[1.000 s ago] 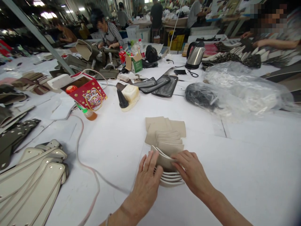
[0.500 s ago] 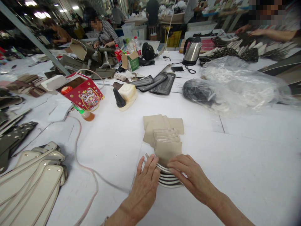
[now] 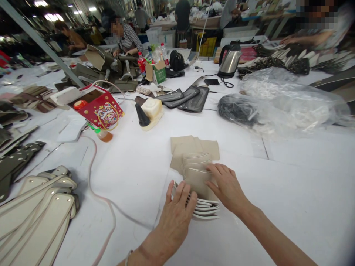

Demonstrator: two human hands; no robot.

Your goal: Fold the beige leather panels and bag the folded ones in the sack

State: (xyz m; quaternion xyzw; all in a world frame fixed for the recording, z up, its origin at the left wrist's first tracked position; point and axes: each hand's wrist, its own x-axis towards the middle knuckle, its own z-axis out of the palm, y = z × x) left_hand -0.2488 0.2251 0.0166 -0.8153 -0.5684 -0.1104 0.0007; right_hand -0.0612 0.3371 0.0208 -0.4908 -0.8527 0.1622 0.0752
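Lower middle: the left hand (image 3: pixel 177 211) and right hand (image 3: pixel 226 186) lay flat and open on a row of tan leather flaps (image 3: pixel 194 160) running up the frame. Upper right, a clear plastic bag (image 3: pixel 307 105) held black pieces (image 3: pixel 235 111).

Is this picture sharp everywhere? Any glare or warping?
Head view: left hand, right hand and beige pieces are sharp; far workers look soft; ceiling lights blow out; the plastic bag glares; wide-angle stretch toward the edges, and the bottom-right corner darkens.
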